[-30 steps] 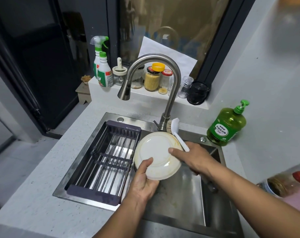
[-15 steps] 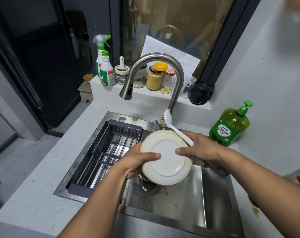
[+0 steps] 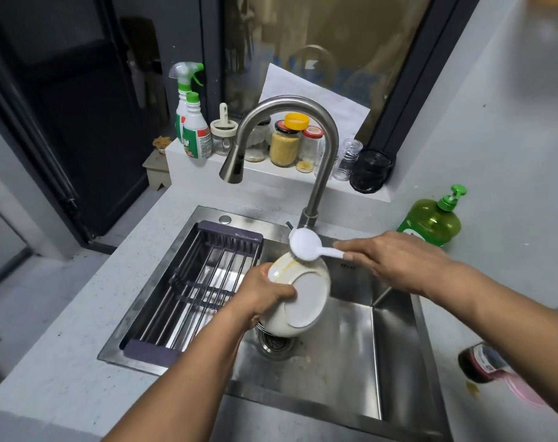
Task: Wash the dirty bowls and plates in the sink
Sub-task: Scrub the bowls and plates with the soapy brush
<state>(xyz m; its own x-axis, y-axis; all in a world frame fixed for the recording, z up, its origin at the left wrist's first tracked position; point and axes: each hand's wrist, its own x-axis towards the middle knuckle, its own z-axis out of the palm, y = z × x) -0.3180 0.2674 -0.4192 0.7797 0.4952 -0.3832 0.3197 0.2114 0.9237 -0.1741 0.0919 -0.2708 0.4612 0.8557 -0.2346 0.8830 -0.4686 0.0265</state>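
Observation:
My left hand (image 3: 261, 295) grips a white plate (image 3: 303, 298) by its left rim, holding it tilted over the steel sink (image 3: 344, 339) with its underside facing me. Yellow grease streaks its upper rim. My right hand (image 3: 395, 261) holds the handle of a white dish brush (image 3: 306, 244), whose head rests against the plate's top edge. No water runs from the curved faucet (image 3: 319, 129). The drain strainer (image 3: 276, 344) shows just below the plate.
A dark drying rack (image 3: 191, 288) spans the sink's left half. A green soap pump bottle (image 3: 430, 220) stands on the counter at right. Spray bottles (image 3: 191, 122) and several jars (image 3: 285, 145) line the ledge behind the faucet. A dark bottle (image 3: 481, 365) lies at the right.
The left hand tipped the plate steeper and turned its underside towards me. The right hand let go of the plate's rim and swung the brush head down onto the plate's top edge.

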